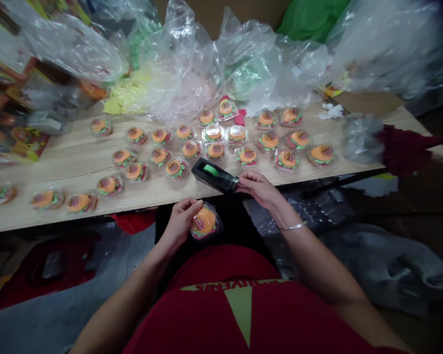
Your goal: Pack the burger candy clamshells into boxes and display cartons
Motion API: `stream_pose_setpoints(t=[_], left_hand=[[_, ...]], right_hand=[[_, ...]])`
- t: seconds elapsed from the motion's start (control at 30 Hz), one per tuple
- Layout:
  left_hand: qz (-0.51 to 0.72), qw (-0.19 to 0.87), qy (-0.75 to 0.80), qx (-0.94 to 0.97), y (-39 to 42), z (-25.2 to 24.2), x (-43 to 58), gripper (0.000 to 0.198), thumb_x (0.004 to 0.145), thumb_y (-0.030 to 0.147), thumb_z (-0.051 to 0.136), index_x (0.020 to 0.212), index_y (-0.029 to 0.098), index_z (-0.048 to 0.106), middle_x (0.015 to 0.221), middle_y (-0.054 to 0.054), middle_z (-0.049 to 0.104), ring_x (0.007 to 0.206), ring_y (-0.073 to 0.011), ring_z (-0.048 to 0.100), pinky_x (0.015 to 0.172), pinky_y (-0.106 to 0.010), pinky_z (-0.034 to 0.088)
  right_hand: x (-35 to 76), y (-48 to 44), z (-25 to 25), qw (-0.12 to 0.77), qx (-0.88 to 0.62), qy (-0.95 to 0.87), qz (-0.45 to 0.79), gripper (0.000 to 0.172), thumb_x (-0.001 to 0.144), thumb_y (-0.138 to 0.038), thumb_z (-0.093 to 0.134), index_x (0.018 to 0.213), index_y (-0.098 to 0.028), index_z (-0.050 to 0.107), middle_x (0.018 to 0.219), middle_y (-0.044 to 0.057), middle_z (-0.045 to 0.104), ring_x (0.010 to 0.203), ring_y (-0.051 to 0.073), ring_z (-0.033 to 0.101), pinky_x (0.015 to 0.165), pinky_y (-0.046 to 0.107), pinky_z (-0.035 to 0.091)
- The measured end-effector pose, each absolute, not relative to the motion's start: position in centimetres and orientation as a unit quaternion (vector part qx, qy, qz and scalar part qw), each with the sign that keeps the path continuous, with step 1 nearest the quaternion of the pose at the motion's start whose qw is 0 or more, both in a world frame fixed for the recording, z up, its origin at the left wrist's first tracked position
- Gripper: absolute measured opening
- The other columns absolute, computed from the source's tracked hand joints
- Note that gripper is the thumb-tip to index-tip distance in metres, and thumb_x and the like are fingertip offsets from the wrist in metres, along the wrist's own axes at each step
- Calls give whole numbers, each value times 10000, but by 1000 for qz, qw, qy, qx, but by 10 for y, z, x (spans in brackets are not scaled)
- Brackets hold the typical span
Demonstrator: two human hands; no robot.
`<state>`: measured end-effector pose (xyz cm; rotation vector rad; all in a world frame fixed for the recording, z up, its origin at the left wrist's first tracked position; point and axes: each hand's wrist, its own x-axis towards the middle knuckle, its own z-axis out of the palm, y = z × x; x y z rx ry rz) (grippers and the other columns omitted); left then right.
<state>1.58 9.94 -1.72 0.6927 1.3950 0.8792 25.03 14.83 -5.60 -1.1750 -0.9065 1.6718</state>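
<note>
My left hand (184, 216) grips a clear plastic box with a toy burger (205, 221) inside, held just off the table's front edge above my lap. A black tape dispenser (216, 178) with a green-cored roll stands at the table edge. My right hand (257, 188) is closed in a pinch at the dispenser's cutting end, on what looks like the end of the clear tape (236, 180). The fingertips hide part of that end. Several more boxed toy burgers (215, 150) sit in loose rows on the table beyond both hands.
Along the back of the wooden table (77, 164) lie clear plastic bags (192, 64) with yellow, pink and green pieces. Printed boxes (27, 140) are stacked at the left. A dark red cloth (406, 147) hangs near the right end. A red stool (55, 265) stands below left.
</note>
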Motion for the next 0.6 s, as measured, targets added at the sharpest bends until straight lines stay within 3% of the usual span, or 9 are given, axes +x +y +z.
stream_pose_setpoints(t=[0.17,0.43,0.5,0.6], left_hand=[[385,640,609,266,110,-18,17,430,468,423,881,596,151,573,472,45,541,396,-61,436,409,-176,332],[390,660,587,260,118,-12,26,405,500,397,868,598,151,562,498,37,551,421,-67,467,425,-181,351],[390,660,588,258,116,-9,27,399,506,389,866,600,151,560,500,37,552,423,-69,471,429,-182,354],[388,656,590,264,111,-4,27,400,506,390,868,599,151,562,490,41,543,413,-65,458,427,-181,347]], right_hand=[[251,138,-77,456,-472,-338,675,345,638,-454,787,726,-179,597,731,-33,575,710,114,554,775,284,467],[249,138,-94,451,-574,-534,427,259,805,-434,584,710,-194,555,685,2,572,662,155,512,641,285,404],[249,132,-83,443,-573,-528,444,245,807,-419,582,717,-194,542,689,6,579,662,155,527,638,285,416],[241,116,-57,411,-473,-516,584,243,836,-423,587,789,-188,551,710,-6,587,634,131,553,627,268,446]])
